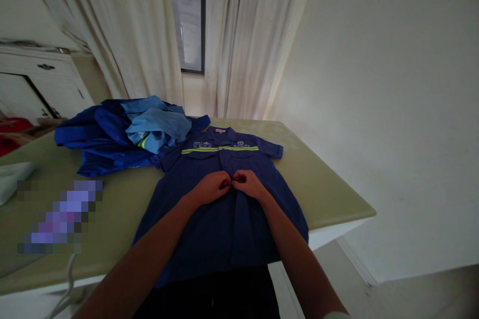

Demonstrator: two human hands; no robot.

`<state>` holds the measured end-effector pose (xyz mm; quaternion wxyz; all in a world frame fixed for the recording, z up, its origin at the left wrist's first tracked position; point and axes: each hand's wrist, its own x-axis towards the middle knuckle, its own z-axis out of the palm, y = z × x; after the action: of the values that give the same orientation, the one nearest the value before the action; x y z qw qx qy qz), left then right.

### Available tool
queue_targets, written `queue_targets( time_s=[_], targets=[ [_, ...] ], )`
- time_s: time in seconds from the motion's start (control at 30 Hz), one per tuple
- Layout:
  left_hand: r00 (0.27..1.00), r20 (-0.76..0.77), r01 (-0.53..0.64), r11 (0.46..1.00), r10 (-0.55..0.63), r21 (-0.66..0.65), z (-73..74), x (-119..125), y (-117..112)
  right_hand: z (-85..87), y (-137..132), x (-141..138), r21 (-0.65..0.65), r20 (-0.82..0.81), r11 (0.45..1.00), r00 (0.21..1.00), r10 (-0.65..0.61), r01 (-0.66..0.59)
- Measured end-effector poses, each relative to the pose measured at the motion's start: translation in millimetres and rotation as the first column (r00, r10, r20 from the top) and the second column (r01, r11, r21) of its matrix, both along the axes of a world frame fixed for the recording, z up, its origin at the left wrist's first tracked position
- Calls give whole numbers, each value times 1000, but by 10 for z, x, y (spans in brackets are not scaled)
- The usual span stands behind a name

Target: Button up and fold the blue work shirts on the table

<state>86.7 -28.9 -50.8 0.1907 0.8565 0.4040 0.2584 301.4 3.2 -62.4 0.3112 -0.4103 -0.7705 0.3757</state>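
Observation:
A navy short-sleeved work shirt [202,229] lies front up on the table, its collar pointing away from me and its hem hanging over the near edge. A yellow-green stripe crosses its chest, with white print above. My left hand [214,185] and my right hand [249,183] meet at the front placket below the chest pockets. The fingers of both are bent in a pinch on the shirt's front edges, fingertips almost touching. Whether a button is between them is hidden.
Blue and light-blue clothes [149,127] are heaped at the table's back left. A blurred-out purple-blue object [62,217] and a white cable [70,271] are at the left. The greenish tabletop [329,199] ends near a white wall [392,109]. Curtains [243,35] hang behind.

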Motion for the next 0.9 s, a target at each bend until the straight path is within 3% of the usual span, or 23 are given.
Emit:
queue_targets(
  time_s=[0.23,0.43,0.7,0.9],
  targets=[
    [998,56,-12,999,15,-47,24,6,-2,22,-19,-10,150,77,987,995,-63,51],
    [993,120,19,993,-5,-116,5,-6,16,6,-39,4,101,71,995,997,-8,1],
    [992,128,37,989,-18,-143,21,-9,-17,118,-89,3,170,130,985,992,2,-25],
    [1000,27,10,995,-7,-99,14,-32,-6,41,-54,15,151,138,988,990,17,-38]
  ],
)
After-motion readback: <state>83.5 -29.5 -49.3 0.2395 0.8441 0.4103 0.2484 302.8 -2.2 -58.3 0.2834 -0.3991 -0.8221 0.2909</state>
